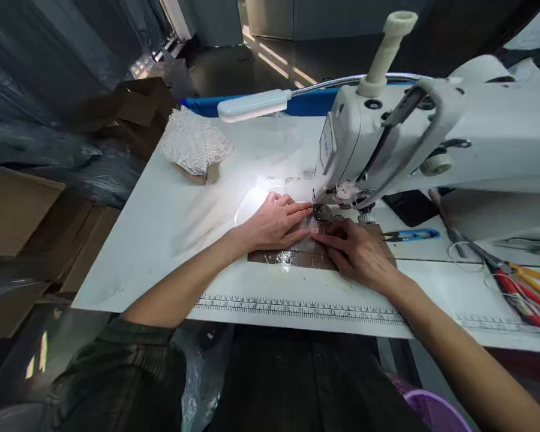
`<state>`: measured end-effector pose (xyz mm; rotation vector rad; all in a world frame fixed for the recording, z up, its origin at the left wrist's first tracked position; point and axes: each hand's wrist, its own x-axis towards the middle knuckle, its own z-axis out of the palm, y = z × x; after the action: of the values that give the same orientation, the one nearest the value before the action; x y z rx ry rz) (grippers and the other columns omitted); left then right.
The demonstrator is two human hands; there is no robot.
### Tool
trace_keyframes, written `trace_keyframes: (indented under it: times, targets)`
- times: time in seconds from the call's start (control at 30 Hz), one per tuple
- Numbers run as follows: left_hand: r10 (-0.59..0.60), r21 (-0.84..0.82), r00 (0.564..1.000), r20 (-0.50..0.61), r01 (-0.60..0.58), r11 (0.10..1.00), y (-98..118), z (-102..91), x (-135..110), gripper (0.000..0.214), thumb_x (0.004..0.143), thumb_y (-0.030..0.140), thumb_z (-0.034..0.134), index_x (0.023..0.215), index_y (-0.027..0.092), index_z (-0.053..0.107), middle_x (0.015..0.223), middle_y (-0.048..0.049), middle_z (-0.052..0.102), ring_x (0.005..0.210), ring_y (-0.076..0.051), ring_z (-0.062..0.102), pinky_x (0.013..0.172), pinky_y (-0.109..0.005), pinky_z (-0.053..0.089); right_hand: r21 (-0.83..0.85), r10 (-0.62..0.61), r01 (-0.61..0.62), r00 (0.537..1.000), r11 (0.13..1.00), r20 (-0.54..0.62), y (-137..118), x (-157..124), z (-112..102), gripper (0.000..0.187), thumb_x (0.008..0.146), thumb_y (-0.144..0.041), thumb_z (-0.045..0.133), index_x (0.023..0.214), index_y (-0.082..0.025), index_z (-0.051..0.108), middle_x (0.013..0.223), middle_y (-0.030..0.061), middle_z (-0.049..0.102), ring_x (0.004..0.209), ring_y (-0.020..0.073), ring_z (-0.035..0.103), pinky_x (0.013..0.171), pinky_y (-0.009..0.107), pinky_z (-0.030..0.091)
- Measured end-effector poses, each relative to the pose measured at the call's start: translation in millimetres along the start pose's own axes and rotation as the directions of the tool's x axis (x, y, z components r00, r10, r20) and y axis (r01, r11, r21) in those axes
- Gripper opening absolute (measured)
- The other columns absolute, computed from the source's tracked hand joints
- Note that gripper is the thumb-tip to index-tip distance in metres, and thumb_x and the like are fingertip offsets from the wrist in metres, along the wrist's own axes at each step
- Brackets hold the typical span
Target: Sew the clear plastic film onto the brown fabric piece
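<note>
My left hand (279, 221) lies flat with fingers stretched toward the needle area of a white sewing machine (351, 138). Beneath its fingers is a thin, pale, see-through piece (302, 241), partly covered. My right hand (357, 249) reaches in from the other side, its thumb and index finger pressed together at the edge of that pale piece. What sits between those fingertips is too small to make out. Under both hands is a brown, cardboard-like sheet (292, 258) with shiny clear tape on it. The needle itself is hidden by the machine head and fingers.
A stack of white lace pieces (195, 141) rests at the table's back left. Blue thread snips (411, 234), a dark phone-like slab (409, 208) and scissors with red and orange handles (528, 288) lie right. A lamp (254, 106) hangs above; a printed ruler (297, 308) runs along the front.
</note>
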<state>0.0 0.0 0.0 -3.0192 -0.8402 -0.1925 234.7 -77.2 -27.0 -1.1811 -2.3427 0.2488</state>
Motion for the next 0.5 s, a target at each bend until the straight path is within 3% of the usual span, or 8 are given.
trace_keyframes:
  times: [0.23,0.5]
  targets:
    - [0.003,0.010,0.998,-0.070,-0.002,1.000,-1.0,3.6,0.4,0.047,0.100,0.042,0.039,0.133,0.013,0.056,0.141,-0.0121,0.054,0.105,-0.029,0.052,0.088,-0.047,0.037,-0.005,0.022,-0.022,1.000,1.000,0.008,-2.4,2.2,-2.0,0.035,0.092,-0.020,0.051,0.122,-0.025,0.068,0.106,0.0113,0.058,0.096,0.0246,0.058,0.076,0.039,0.053]
    - [0.005,0.048,0.998,-0.066,-0.002,0.999,0.8,4.3,0.3,0.049,0.100,0.042,0.037,0.133,0.011,0.056,0.141,-0.0133,0.054,0.102,-0.029,0.051,0.083,-0.045,0.037,-0.009,0.025,-0.025,1.000,1.000,0.002,-2.4,3.9,-1.3,0.033,0.093,-0.022,0.051,0.119,-0.027,0.070,0.104,0.0104,0.058,0.093,0.0232,0.058,0.073,0.037,0.052]
